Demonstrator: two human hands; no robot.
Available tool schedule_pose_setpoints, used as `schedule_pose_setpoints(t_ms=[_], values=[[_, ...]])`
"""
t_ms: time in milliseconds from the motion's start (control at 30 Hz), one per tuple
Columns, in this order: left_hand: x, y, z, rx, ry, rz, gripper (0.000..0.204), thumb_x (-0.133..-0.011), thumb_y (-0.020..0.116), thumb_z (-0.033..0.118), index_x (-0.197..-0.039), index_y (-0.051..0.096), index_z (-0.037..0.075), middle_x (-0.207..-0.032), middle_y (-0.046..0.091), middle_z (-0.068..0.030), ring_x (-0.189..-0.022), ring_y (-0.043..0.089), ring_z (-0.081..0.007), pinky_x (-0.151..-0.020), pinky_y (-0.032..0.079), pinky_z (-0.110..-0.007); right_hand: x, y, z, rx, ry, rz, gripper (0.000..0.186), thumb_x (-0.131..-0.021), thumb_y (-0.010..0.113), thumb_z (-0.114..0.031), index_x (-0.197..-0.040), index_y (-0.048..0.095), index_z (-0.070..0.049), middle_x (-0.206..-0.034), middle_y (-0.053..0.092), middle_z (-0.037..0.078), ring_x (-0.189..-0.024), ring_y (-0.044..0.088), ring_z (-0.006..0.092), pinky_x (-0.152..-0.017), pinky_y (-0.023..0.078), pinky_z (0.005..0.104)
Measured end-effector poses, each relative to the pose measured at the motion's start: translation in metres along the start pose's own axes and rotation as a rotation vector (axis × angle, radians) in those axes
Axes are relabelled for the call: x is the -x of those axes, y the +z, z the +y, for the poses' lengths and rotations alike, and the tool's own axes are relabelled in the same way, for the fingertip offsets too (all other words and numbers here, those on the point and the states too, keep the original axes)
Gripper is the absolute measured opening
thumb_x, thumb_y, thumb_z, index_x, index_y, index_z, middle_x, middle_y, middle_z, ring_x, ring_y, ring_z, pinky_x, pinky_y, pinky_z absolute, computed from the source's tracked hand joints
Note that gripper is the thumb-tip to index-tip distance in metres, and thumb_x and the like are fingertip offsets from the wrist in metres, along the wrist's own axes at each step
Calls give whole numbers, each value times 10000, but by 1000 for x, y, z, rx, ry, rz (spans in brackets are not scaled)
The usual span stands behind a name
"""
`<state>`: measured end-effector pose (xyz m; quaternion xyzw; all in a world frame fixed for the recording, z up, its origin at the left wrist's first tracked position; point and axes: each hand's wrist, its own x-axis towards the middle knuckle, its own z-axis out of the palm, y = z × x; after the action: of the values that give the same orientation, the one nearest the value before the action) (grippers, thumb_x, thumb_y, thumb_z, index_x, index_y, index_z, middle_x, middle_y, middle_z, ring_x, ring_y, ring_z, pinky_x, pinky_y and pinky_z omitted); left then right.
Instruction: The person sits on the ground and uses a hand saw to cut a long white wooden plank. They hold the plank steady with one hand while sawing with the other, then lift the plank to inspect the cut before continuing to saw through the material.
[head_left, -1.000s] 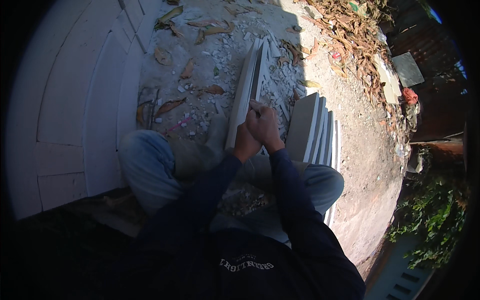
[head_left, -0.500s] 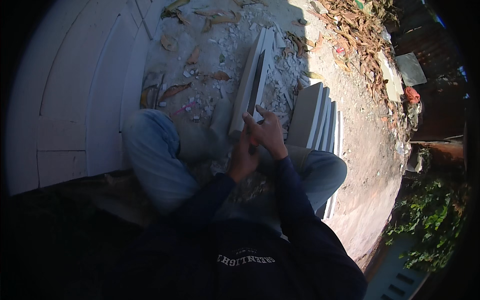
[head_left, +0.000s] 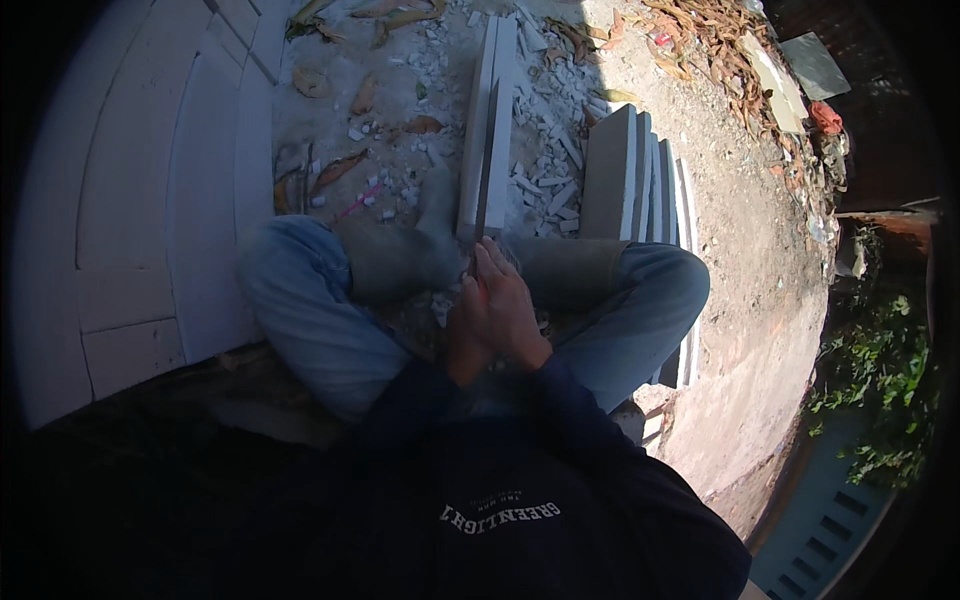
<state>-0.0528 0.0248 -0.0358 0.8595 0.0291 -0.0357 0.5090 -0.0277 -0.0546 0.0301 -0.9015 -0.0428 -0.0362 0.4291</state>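
My left hand [head_left: 466, 328] is closed around the orange-red handle of a long, dark-bladed tool that looks like a handsaw [head_left: 488, 165]. Pressed against it from the right, my right hand [head_left: 508, 312] closes over the same handle, its fingers pointing forward; most of the handle is hidden. The blade runs away from me along a long pale slab [head_left: 477, 130], on edge between my boots. It lies in a dark line along the slab's top; how deep it sits I cannot tell. Both hands are close to my body, just past the slab's near end.
Several pale slabs [head_left: 608, 175] lean together right of my boot [head_left: 565, 272]. White chips [head_left: 553, 190] and dry leaves [head_left: 340, 170] litter the ground. A panelled pale surface [head_left: 125, 230] borders the left. Sunlit concrete [head_left: 755, 270] spreads rightward to a leaf heap [head_left: 705, 30].
Both hands have come back toward my body with the handle, away from the slab's top. My right hand's fingers, spread before, now lie together against the left hand. The view has shifted slightly.
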Motion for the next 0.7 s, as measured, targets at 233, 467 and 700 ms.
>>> schedule_pose_setpoints(t_ms=[233, 467, 700], values=[[-80, 3, 15, 87, 165, -41, 504, -912, 709, 340, -1283, 537, 44, -1120, 700, -248, -1034, 680, -442, -844, 547, -507, -89, -6, 33, -56, -29, -14, 437, -920, 528, -124, -1246, 614, 153, -1300, 612, 364, -1211, 605, 485, -1057, 484, 443], [-11, -24, 31, 126, -20, -50, 464, -930, 687, 305, -1288, 541, 48, -1095, 709, -245, -1047, 684, -435, -846, 559, -497, -2, 6, 9, 95, -56, 29, 420, -918, 534, -94, -1253, 619, 144, -1332, 602, 359, -1203, 614, 494, -1082, 469, 459], [-85, -8, 14, 34, 123, -141, 445, -928, 682, 272, -1277, 546, 32, -1112, 706, -260, -1100, 667, -430, -847, 549, -484, -101, -6, 18, -14, 60, -115, 420, -915, 541, -86, -1262, 630, 133, -1359, 577, 375, -1227, 603, 506, -1051, 498, 468]])
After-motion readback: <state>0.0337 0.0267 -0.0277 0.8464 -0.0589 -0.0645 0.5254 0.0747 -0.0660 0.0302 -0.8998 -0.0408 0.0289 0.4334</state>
